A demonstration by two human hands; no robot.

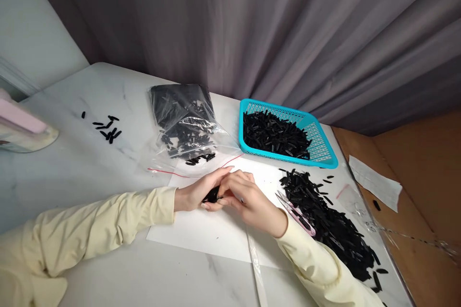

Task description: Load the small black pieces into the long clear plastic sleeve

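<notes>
My left hand [197,192] curls around several small black strips [211,195] above a white sheet of paper [190,232]. My right hand [248,201] meets it, thumb and fingers pinched at the strips; fingers hide what exactly they grip. Just behind the hands lies an open clear zip bag [180,127] with a red seal line and black strips inside. To the right, pink-handled scissors [297,216] rest against a large heap of black strips [334,225].
A blue plastic basket [288,157] full of black strips stands at the back right. A few loose strips [108,135] lie at left, near a pink and clear object [25,122]. A cardboard box [414,153] with white paper [376,182] adjoins the table's right edge.
</notes>
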